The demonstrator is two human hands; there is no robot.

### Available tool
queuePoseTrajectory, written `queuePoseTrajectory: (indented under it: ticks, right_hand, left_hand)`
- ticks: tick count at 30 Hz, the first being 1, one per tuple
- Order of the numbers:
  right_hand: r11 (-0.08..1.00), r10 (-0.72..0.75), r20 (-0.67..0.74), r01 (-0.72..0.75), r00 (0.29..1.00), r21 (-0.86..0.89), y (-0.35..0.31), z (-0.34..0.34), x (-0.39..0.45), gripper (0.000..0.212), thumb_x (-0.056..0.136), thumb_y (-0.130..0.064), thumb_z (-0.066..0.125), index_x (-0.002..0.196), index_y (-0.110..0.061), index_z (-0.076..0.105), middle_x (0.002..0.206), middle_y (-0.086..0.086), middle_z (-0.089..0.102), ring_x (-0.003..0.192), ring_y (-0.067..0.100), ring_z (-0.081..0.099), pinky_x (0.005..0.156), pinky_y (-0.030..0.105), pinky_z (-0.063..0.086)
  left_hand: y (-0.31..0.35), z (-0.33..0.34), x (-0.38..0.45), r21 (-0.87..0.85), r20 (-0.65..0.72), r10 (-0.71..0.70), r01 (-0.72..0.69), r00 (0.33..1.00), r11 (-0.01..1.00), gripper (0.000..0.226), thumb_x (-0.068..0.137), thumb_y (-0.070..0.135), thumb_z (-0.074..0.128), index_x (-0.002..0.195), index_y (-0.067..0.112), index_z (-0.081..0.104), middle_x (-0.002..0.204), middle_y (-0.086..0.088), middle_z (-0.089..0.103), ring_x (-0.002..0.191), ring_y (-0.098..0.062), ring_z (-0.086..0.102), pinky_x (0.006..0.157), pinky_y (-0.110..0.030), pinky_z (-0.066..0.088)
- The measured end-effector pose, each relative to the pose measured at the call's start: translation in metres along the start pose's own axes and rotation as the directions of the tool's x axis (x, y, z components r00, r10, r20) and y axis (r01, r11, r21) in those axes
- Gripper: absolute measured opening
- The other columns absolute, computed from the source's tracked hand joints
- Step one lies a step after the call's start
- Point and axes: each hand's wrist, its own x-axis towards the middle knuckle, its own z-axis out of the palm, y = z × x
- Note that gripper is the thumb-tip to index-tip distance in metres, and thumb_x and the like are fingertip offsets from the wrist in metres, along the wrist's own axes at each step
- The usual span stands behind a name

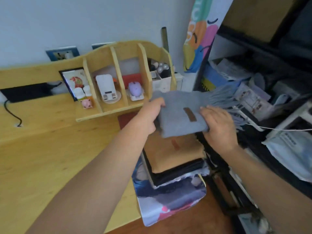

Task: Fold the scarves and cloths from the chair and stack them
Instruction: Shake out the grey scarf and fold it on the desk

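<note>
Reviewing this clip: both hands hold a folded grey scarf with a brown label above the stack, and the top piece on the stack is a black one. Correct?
Not quite. The head view shows the left hand and right hand holding the grey scarf above the stack, but the top piece there is a tan cloth; the black cloth lies under it.

Pale wall (84,19) behind, wooden desk (42,157) left with bamboo organizer (118,78), black shelving unit (270,102) crammed right, reddish-brown floor (194,223) below, soft daylight.

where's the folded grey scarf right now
In the head view, right of centre: the grey scarf is gripped between the left hand and right hand, above the tan cloth topping the stack.
</note>
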Motion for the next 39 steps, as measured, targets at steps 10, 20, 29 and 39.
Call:
queuePoseTrajectory:
  ticks: [10, 20, 29, 39]
  right_hand:
    - [0.993, -0.108, 0.381, 0.118, 0.918, -0.002, -0.001, 0.116, -0.078, 0.046, 0.079, -0.012, 0.050, 0.124, -0.013, 0.063, 0.124, 0.010, 0.060, 0.116, 0.032, 0.055, 0.113, 0.047, 0.034]
    - [0.962, 0.047, 0.657, -0.211, 0.752, 0.173, -0.010, 0.097, -0.033, 0.049, 0.082, 0.003, 0.058, 0.124, -0.020, 0.066, 0.127, -0.001, 0.057, 0.123, 0.023, 0.050, 0.103, 0.031, 0.036]
    - [0.885, 0.369, 0.798, -0.443, 0.477, -0.145, -0.022, 0.171, -0.027, 0.069, 0.099, -0.065, 0.011, 0.159, -0.036, -0.006, 0.168, -0.007, -0.010, 0.155, 0.021, -0.008, 0.125, 0.049, -0.001]
    - [0.900, 0.413, 0.759, -0.356, 0.504, -0.253, -0.038, 0.127, 0.004, 0.064, 0.103, -0.057, 0.016, 0.158, -0.025, 0.021, 0.166, 0.007, 0.015, 0.152, 0.035, 0.005, 0.123, 0.054, 0.002]
  left_hand:
    - [-0.134, -0.035, 0.096, -0.054, -0.372, -0.182, 0.174, 0.910, 0.983, 0.060, 0.103, 0.044, 0.054, 0.151, 0.015, 0.035, 0.137, -0.013, 0.057, 0.115, -0.036, 0.061, 0.100, -0.056, 0.052]
    - [-0.136, -0.033, 0.073, 0.994, 0.066, 0.728, -0.111, 0.682, 0.014, 0.042, 0.096, 0.021, 0.054, 0.137, 0.013, 0.050, 0.132, -0.015, 0.050, 0.118, -0.037, 0.051, 0.099, -0.048, 0.043]
    - [-0.181, -0.027, 0.099, 0.997, -0.002, 0.195, -0.012, 0.981, 0.072, 0.072, 0.101, 0.065, 0.009, 0.160, 0.033, -0.016, 0.167, -0.005, -0.026, 0.153, -0.031, -0.027, 0.125, -0.056, -0.006]
    - [-0.125, -0.061, 0.081, 0.998, -0.026, 0.164, 0.034, 0.986, -0.044, 0.073, 0.103, 0.061, 0.014, 0.164, 0.023, 0.002, 0.171, -0.011, -0.001, 0.157, -0.034, -0.003, 0.126, -0.054, 0.003]
